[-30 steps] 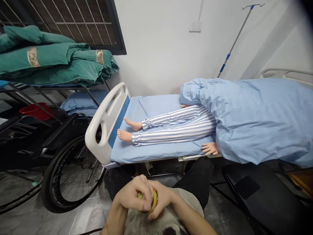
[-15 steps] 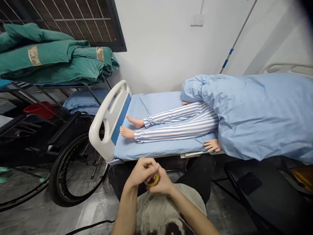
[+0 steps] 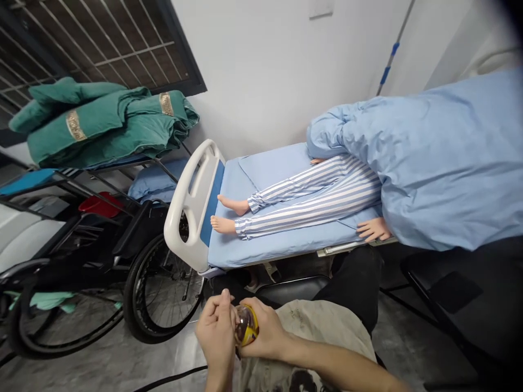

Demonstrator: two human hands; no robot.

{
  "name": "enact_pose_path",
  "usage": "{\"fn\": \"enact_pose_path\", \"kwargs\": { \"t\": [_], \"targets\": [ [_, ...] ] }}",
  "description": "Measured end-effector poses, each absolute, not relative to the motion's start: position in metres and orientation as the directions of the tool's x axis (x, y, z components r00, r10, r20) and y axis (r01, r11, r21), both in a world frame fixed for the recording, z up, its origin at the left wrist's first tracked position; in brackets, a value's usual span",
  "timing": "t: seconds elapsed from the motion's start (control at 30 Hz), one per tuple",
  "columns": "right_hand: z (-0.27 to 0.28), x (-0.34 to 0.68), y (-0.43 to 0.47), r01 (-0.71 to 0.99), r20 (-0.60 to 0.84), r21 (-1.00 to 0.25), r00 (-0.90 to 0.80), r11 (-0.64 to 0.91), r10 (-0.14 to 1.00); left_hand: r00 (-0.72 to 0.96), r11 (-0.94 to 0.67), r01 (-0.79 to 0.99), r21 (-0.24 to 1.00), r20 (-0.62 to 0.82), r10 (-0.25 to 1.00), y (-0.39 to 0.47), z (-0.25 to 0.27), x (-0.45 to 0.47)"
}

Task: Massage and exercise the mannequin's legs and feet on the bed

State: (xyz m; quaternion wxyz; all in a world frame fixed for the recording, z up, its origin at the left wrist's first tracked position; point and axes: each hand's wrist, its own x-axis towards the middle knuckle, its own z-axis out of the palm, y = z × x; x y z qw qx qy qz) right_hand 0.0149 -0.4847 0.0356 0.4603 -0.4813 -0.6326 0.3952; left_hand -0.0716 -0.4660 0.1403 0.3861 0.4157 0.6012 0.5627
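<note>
Low in front of my body I hold a small clear plastic bottle (image 3: 247, 325) with a yellow label and dark contents. My right hand (image 3: 267, 333) is wrapped round its body. At the bottle's left end, the fingers of my left hand (image 3: 218, 331) are curled in and closed, with the thumb pointing up; they cover that end, so its cap or neck cannot be seen. Beyond my knees a mannequin in striped trousers (image 3: 302, 204) lies on a bed with a blue sheet (image 3: 269, 247), its upper body under a blue quilt (image 3: 441, 174).
A white bed end panel (image 3: 180, 218) stands at the left, close to a wheelchair wheel (image 3: 163, 294). Folded green blankets (image 3: 118, 128) lie on a rack behind it. A black chair (image 3: 453, 305) is at my right. A black cable (image 3: 175, 377) crosses the floor.
The view has swung, so the bed sits slightly farther right. My hands have moved lower, and more of the bottle shows between them. My left thumb now points up.
</note>
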Motion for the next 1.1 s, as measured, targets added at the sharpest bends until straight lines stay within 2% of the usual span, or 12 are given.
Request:
{"fn": "enact_pose_path", "kwargs": {
  "t": [0.07,0.13,0.2,0.27,0.33,0.37,0.43,0.53,0.7,0.8,0.9,1.1],
  "targets": [
    [0.035,0.016,-0.482,0.257,0.169,-0.944,-0.163,0.207,0.972,-0.242,0.002,0.068,0.998,0.014,0.970,-0.468,0.140,-0.086],
    [0.034,0.018,-0.478,0.181,0.186,-0.952,-0.298,0.247,0.936,0.143,-0.054,0.084,0.995,0.041,0.989,-0.468,0.144,-0.106],
    [0.032,0.018,-0.476,0.064,0.236,-0.953,-0.454,0.296,0.859,0.533,-0.148,0.072,0.986,0.088,0.842,-0.468,0.149,-0.124],
    [0.029,0.017,-0.477,-0.015,0.245,-0.960,-0.528,0.279,0.813,0.690,-0.217,0.077,0.973,0.105,0.716,-0.468,0.152,-0.134],
    [0.027,0.015,-0.480,-0.037,0.210,-0.974,-0.519,0.223,0.829,0.622,-0.227,0.170,0.959,0.074,0.780,-0.469,0.151,-0.132],
    [0.027,0.015,-0.482,-0.026,0.189,-0.979,-0.489,0.203,0.852,0.513,-0.205,0.229,0.952,0.061,0.856,-0.470,0.149,-0.127],
    [0.028,0.016,-0.484,0.050,0.167,-0.978,-0.399,0.203,0.902,0.171,-0.107,0.288,0.952,0.059,0.984,-0.472,0.143,-0.114],
    [0.032,0.022,-0.482,0.203,0.189,-0.946,-0.287,0.253,0.939,-0.247,-0.017,0.162,0.987,0.057,0.967,-0.475,0.135,-0.094],
    [0.039,0.027,-0.483,0.196,0.222,-0.944,-0.217,0.265,0.951,-0.374,-0.072,0.199,0.977,0.143,0.916,-0.477,0.127,-0.082],
    [0.040,0.028,-0.488,0.156,0.225,-0.955,-0.167,0.251,0.960,-0.315,-0.185,0.226,0.956,0.252,0.915,-0.479,0.128,-0.078],
    [0.041,0.033,-0.490,0.138,0.202,-0.966,-0.115,0.217,0.973,-0.095,-0.298,0.210,0.931,0.323,0.942,-0.480,0.134,-0.074],
    [0.047,0.046,-0.483,0.102,0.257,-0.960,-0.049,0.261,0.965,0.292,-0.346,0.340,0.874,0.251,0.923,-0.472,0.152,-0.080]
  ]
}}
